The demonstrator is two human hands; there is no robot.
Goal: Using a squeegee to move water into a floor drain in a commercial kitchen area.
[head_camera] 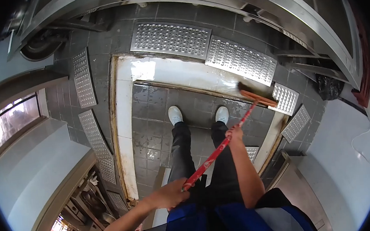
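Observation:
Both my hands grip the red handle (211, 157) of a long-handled floor brush, which slants from lower left to upper right. My left hand (173, 194) is closed round its near end by my lap. Farther along, my right hand (235, 133) holds the shaft. The orange brush head (258, 98) lies at the far side of the white-lined drainage channel (181, 70), its right end over a perforated metal drain cover (284, 98). Its dark bristles are partly blurred. The channel looks wet.
Perforated metal covers (171, 40) lie on grey tiles beyond the channel, with others (95, 132) along the left. Steel counters (294, 19) arch across the far side. A black plastic bag (330, 87) sits at right. My shoes (175, 115) stand on wet tiles inside the channel.

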